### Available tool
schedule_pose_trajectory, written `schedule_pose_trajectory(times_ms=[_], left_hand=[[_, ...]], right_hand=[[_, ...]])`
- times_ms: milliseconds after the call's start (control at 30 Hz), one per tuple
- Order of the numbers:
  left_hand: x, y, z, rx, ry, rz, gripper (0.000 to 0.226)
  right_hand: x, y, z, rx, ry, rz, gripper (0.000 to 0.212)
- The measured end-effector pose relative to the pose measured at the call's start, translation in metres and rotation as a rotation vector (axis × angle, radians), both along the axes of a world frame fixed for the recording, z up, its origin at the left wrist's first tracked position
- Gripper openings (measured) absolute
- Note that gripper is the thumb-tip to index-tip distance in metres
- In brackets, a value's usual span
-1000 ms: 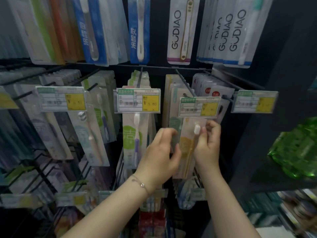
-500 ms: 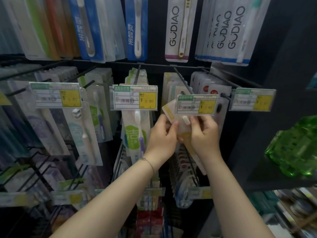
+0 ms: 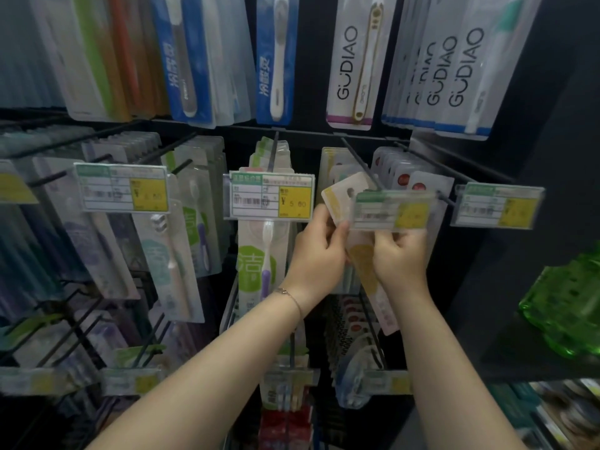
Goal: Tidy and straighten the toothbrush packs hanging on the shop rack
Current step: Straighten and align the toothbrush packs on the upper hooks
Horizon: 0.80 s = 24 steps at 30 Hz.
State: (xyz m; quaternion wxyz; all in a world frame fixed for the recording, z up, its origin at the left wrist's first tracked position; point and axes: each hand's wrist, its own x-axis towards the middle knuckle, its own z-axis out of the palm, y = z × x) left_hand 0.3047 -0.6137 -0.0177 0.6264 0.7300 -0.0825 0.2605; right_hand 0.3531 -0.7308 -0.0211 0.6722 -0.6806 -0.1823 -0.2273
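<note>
A white toothbrush pack with a yellow patch [image 3: 342, 199] is tilted, its top with the hang hole raised beside the black hook [image 3: 360, 165] and its price tag [image 3: 393, 211]. My left hand [image 3: 319, 246] grips the pack's left edge near the top. My right hand [image 3: 401, 259] holds the pack's middle from the right, just under the tag. Behind it more of the same packs [image 3: 329, 164] hang on that hook. The pack's lower end [image 3: 388, 316] sticks out below my right wrist.
Green-and-white packs [image 3: 259, 254] hang on the hook to the left, red-dot packs [image 3: 409, 180] to the right. GUDIAO packs [image 3: 352, 63] hang in the row above. Lower hooks with tags [image 3: 289, 376] sit beneath my arms. A green plastic item [image 3: 565, 306] rests on the right shelf.
Both hands have risen from below the price tag to its level. The yellow pack went from hanging straight to tilted, its top lifted up and left toward the hook's tip.
</note>
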Motion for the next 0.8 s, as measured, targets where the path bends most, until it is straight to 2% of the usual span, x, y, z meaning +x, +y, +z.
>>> schedule_pose_trajectory(times_ms=[200,367,467,567,800], left_hand=[[0.002,-0.003,0.001,0.053,-0.026,-0.018,0.017],[0.006,0.001,-0.004,0.048,-0.050,0.139,0.017],[0.010,0.003,-0.005,0.085,0.012,0.190,0.024],[0.016,0.004,-0.004,0.112,0.055,0.189,0.019],[0.019,0.003,0.000,0.118,0.122,0.218,0.021]], right_hand=[[0.002,-0.005,-0.002,0.022,-0.024,-0.011,0.014],[-0.001,0.000,-0.008,0.076,-0.017,-0.006,0.017],[-0.001,0.003,-0.014,0.144,0.070,-0.017,0.017],[-0.001,0.004,-0.021,0.185,0.176,0.027,0.015],[0.000,-0.003,-0.021,0.152,0.155,0.075,0.021]])
